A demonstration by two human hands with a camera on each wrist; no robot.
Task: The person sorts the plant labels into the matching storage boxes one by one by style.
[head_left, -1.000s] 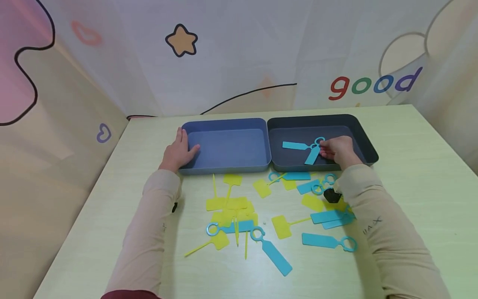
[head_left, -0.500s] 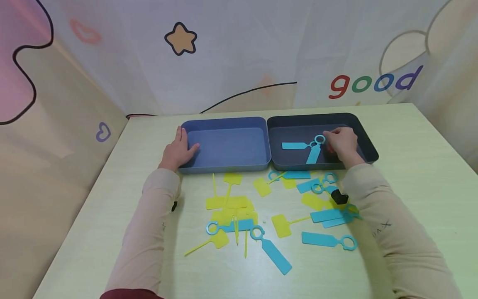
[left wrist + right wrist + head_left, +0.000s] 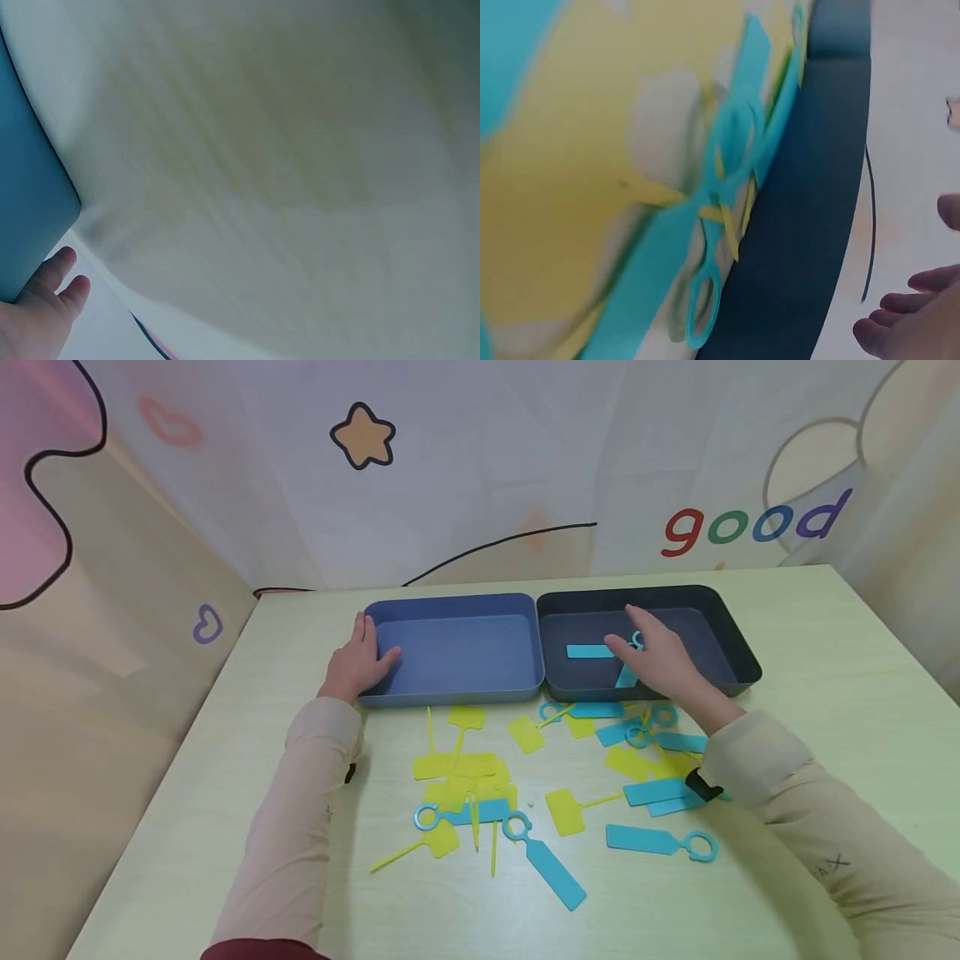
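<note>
My left hand [image 3: 354, 667] rests on the left rim of the blue tray [image 3: 465, 656], fingers straight and thumb over the inside. The left wrist view shows part of this hand [image 3: 37, 319] against the tray's wall [image 3: 30, 165]. Over the black tray [image 3: 701, 647], my right hand [image 3: 660, 662] is held with fingers extended and nothing in them. Below it lie a flat blue ring tag [image 3: 589, 651] and a second blue ring tag [image 3: 626, 677], partly hidden by the hand. At the right wrist view's edge are the right hand's fingers [image 3: 915, 315], beyond the tray's wall [image 3: 802, 187].
Yellow T-shaped plant labels [image 3: 564, 814] are scattered over the table in front of the trays, some overlapping. Among them lie several more blue ring tags [image 3: 555, 875]. The two trays stand side by side, with a printed curtain [image 3: 480, 468] behind.
My right hand has let go of a blue ring tag in the black tray, drawn away and spread its fingers above it. The left hand has stayed in place.
</note>
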